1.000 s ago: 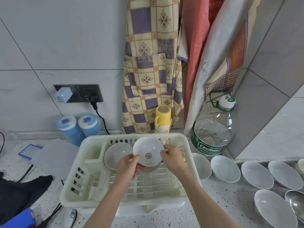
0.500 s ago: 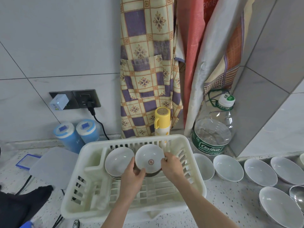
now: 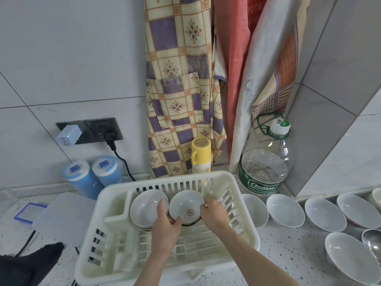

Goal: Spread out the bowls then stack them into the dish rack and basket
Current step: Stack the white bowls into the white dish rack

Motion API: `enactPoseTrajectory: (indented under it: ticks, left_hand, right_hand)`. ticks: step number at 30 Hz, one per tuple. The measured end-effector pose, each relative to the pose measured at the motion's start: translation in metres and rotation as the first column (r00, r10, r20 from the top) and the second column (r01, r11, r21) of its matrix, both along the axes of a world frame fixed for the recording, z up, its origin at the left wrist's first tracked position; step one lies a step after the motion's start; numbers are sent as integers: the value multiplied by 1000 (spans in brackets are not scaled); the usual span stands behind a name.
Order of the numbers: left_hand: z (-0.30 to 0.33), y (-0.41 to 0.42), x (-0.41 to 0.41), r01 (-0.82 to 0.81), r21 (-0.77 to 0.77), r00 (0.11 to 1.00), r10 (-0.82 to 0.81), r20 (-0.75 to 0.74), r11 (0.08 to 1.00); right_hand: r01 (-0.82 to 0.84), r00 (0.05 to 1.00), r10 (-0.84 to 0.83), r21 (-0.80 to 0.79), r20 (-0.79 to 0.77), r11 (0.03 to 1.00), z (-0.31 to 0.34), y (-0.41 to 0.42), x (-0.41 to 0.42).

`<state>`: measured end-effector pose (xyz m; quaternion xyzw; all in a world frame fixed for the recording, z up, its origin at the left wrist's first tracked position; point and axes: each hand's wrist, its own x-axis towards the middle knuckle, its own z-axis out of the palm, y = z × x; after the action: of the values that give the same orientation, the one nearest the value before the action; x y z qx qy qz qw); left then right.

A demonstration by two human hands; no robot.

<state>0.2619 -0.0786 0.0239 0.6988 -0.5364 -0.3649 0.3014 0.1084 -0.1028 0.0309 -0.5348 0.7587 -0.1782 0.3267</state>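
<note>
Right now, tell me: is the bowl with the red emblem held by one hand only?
No: the left hand and right hand both grip the emblem bowl inside the dish rack.

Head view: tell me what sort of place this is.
Most likely a home kitchen counter in a tiled corner. A white dish rack holds bowls, more white bowls line the speckled countertop, and an apron hangs on the wall.

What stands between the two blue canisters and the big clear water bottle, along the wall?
Head view: a yellow-capped flask, before the hanging checked apron.
</note>
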Motion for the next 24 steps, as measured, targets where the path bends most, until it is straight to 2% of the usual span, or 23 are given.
enactPoseTrajectory:
  ticks: [15,20,24]
  left_hand:
    - [2,6,0,7,36,1000,-8,27,999]
    - [12,17,4,-9,5,1000,9,5,1000]
    - [23,27,3,-15,-38,1000,15,1,999]
  right_hand:
    - [-6,997,3,42,76,999,2,6,-5]
    - [-13,992,5,67,124,998,12,15,-12]
    - [-10,982,7,12,186,1000,25,30,-20]
